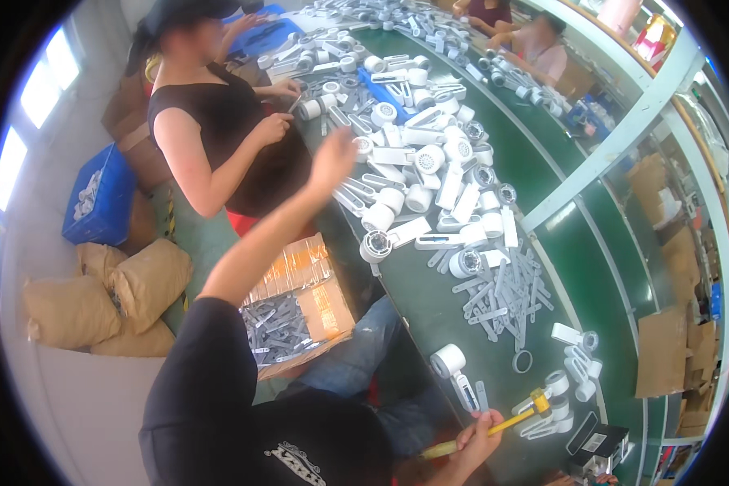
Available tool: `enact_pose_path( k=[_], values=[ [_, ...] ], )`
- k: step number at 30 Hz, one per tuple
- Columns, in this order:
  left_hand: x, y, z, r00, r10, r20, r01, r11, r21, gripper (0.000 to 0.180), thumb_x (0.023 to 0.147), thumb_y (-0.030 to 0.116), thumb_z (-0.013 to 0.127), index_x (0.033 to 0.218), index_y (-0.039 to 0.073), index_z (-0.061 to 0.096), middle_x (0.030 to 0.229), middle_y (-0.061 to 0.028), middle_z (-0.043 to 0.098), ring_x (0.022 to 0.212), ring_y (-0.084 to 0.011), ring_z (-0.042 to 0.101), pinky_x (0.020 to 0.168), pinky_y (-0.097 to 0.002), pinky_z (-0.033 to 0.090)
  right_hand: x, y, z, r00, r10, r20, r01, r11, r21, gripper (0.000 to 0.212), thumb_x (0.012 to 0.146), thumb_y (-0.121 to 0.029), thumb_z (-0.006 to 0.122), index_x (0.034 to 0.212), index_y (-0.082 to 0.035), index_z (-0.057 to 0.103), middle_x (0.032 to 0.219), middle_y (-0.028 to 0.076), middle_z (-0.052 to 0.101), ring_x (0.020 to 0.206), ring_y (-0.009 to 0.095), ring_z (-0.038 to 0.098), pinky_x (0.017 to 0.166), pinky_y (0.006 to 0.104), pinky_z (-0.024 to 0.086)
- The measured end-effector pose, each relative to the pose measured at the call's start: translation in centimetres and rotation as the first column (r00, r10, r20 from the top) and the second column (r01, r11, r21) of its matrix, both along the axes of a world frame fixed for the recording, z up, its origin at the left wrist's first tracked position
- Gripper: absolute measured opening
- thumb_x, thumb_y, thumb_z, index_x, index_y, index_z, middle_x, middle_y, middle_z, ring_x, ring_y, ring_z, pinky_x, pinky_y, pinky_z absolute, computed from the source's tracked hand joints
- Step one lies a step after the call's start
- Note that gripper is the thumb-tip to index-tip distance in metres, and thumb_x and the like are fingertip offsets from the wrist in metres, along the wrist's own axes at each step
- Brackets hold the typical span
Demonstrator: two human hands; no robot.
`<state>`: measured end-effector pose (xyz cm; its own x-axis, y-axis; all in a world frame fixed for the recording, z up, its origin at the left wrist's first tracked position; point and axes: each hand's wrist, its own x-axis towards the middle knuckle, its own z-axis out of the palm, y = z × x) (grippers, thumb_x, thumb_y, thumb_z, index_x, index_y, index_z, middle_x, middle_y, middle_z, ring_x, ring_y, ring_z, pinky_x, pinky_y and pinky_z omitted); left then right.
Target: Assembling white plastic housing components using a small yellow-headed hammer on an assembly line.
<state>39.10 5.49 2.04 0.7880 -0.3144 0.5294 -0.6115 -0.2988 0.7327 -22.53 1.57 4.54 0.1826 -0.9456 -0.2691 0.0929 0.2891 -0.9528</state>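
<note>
The right hand (479, 435) has its grip closed around the shaft of a yellow hammer (513, 421), low over the near end of the green worktop (425, 304). The hammer slants up to the right, its head close to a small group of white shower heads (556, 419); whether it touches them I cannot tell. Just beyond the fingers lies a single shower head (447, 361), its handle pointing back toward the right hand, with a loose grey strip (482, 394) beside it. Whether the fingertips touch that handle is unclear.

The left hand (334, 159) reaches far forward, at the left edge of a large heap of shower heads (429, 159). It is blurred, so I cannot tell how far open its grip is or whether it has hold of anything.

Between the heap and the hammer lies a pile of grey strips (506, 298), with a thin ring (522, 361) just in front of it. Under the left forearm, a cardboard box (330, 310) holds more grey strips. Beyond it, a co-worker (219, 121) in a dark cap stands at the worktop, hands near the heap.
</note>
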Motion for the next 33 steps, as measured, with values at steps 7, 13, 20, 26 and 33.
enact_pose_path(
  k=[7,13,20,26,33],
  values=[
    [-29.6,1.3,3.5,0.517,-0.846,0.126,0.801,0.531,0.275,0.045,0.083,0.023,0.083,0.125,0.01,0.071,0.13,-0.0123,0.067,0.124,-0.0336,0.061,0.108,-0.0475,0.048,-1.0,-1.6,-0.6,0.996,-0.077,-0.042,0.076,0.997,-0.024,0.032,0.105,-0.014,0.063,0.131,0.004,0.061,0.096,0.016,0.072,0.04,0.005,0.04,0.034,0.0221,0.028],
    [-35.2,-2.7,0.8,0.327,-0.926,0.188,0.824,0.377,0.422,0.036,0.077,0.025,0.082,0.107,0.008,0.074,0.118,-0.0074,0.069,0.122,-0.0291,0.06,0.113,-0.0463,0.044,-2.4,-0.9,-0.1,0.979,-0.161,-0.124,0.16,0.987,-0.025,0.017,0.102,-0.008,0.066,0.111,0.006,0.066,0.076,0.012,0.065,0.038,0.007,0.042,0.032,0.0228,0.029],
    [-36.4,-2.7,0.0,0.359,-0.933,0.01,0.911,0.352,0.214,0.048,0.079,0.016,0.082,0.123,0.004,0.066,0.108,-0.0117,0.069,0.11,-0.0345,0.062,0.101,-0.0467,0.048,1.2,-1.5,-1.7,0.957,0.057,-0.284,-0.081,0.994,-0.074,0.023,0.101,-0.015,0.071,0.12,-0.003,0.076,0.074,0.001,0.064,0.047,0.004,0.048,0.041,0.0203,0.032],
    [-36.3,-2.5,-0.5,0.352,-0.931,-0.094,0.928,0.334,0.163,0.057,0.08,0.013,0.083,0.131,0.004,0.06,0.109,-0.0117,0.069,0.114,-0.0351,0.061,0.101,-0.0473,0.047,1.0,-2.1,-2.5,0.879,0.094,-0.468,-0.209,0.957,-0.201,0.021,0.099,-0.014,0.073,0.118,-0.006,0.079,0.074,-0.001,0.066,0.057,0.003,0.05,0.051,0.0205,0.038],
    [-35.6,-3.0,-0.9,0.265,-0.957,0.115,0.924,0.286,0.252,0.023,0.084,0.017,0.079,0.102,0.007,0.068,0.101,-0.0073,0.068,0.113,-0.0285,0.062,0.101,-0.044,0.046,0.9,-3.1,-1.5,0.797,0.184,-0.576,-0.361,0.909,-0.21,0.02,0.097,-0.013,0.074,0.115,-0.006,0.081,0.072,-0.002,0.066,0.067,0.005,0.055,0.061,0.0218,0.044]
  ],
)
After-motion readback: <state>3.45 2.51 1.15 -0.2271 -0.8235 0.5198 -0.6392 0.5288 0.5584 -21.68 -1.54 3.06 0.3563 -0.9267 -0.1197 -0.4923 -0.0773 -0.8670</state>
